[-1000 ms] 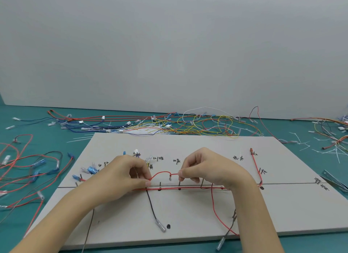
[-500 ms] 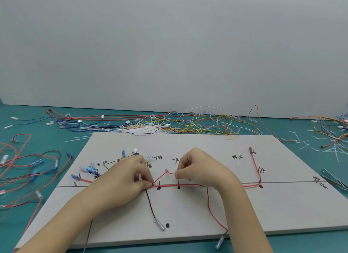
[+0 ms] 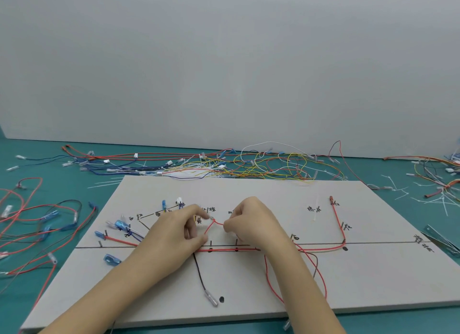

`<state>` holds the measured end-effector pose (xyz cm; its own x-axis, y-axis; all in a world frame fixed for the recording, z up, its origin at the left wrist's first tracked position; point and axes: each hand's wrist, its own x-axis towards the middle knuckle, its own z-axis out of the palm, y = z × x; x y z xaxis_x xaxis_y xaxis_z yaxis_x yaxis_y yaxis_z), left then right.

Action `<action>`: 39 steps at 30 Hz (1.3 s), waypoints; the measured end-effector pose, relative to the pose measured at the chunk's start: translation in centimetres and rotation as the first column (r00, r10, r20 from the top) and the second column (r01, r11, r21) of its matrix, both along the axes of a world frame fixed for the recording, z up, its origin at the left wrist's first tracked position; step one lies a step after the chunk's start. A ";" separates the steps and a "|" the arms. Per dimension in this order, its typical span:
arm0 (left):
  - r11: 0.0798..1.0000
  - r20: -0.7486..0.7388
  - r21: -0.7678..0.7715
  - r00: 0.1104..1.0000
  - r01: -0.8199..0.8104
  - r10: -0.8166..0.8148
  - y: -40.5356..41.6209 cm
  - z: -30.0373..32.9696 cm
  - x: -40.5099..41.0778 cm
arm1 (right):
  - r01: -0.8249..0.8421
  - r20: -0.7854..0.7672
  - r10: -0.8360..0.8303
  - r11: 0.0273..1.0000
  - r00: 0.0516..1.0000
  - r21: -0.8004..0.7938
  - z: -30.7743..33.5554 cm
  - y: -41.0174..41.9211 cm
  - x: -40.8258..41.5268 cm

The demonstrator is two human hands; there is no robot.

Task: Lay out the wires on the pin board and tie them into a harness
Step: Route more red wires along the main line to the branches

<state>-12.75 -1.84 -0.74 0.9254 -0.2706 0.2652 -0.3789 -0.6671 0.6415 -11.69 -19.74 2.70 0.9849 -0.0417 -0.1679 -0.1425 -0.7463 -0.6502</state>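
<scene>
A pale grey pin board (image 3: 373,284) with drawn lines and handwritten labels lies on the teal table. Red wires (image 3: 321,247) run along its long horizontal line and turn up to a terminal at the upper right. My left hand (image 3: 174,236) presses the wires at the line with its thumb, and its forefinger touches the top of a small red loop (image 3: 214,223). My right hand (image 3: 251,221) pinches the other end of that loop. A black wire (image 3: 199,271) with a clear terminal hangs down from the line.
Blue and clear terminals (image 3: 122,225) fan out at the board's left end. A tangle of red, blue, yellow and white wires (image 3: 224,164) lies behind the board. Red and black wires (image 3: 37,224) lie at the left, cable ties (image 3: 423,196) and more wires at the right.
The short red loop has become smaller and tighter between my fingertips. My left forefinger has lifted up to the loop's top. The long red loop under my right wrist has shifted right.
</scene>
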 end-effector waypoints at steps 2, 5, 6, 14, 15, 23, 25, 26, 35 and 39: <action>0.999 0.046 0.030 0.998 0.044 -0.045 -0.3 -0.2 -0.1 | 0.012 0.011 -0.013 0.998 1.000 0.057 0.0 -0.1 0.1; 0.998 0.048 0.005 0.997 0.065 -0.065 -0.6 -0.1 0.0 | 0.010 -0.002 -0.010 0.985 1.000 0.172 0.2 -0.3 0.1; 0.998 0.039 -0.001 0.997 0.070 -0.070 -0.6 -0.1 -0.1 | 0.007 -0.010 -0.005 0.976 1.000 0.218 0.3 -0.4 0.0; 0.977 -0.066 -0.212 0.998 -0.001 -0.013 -0.9 -0.2 0.0 | -0.074 -0.091 0.120 0.911 0.989 0.405 1.1 -0.2 -0.8; 0.973 -0.078 -0.232 0.997 -0.006 -0.012 -0.9 -0.2 0.1 | -0.086 -0.110 0.144 0.906 0.983 0.415 1.2 -0.2 -0.9; 0.928 -0.183 -0.372 0.981 -0.008 -0.065 -1.0 0.1 0.1 | -0.119 -0.169 0.222 0.874 0.960 0.472 1.1 -0.1 -1.1; 0.910 -0.196 -0.414 0.977 -0.003 -0.086 -0.9 0.2 0.0 | -0.105 -0.153 0.210 0.854 0.966 0.509 1.0 0.1 -1.0; 0.909 -0.192 -0.417 0.977 0.004 -0.092 -0.9 0.2 0.0 | -0.103 -0.140 0.201 0.853 0.969 0.512 1.0 0.2 -1.0; 0.971 -0.091 -0.232 0.993 0.052 -0.075 -0.9 0.2 0.3 | -0.114 -0.101 0.156 0.933 0.983 0.341 0.5 0.1 -1.0; 0.986 -0.039 -0.157 0.997 0.061 -0.068 -0.7 0.2 0.2 | -0.098 -0.095 0.131 0.950 0.987 0.298 0.3 0.3 -0.8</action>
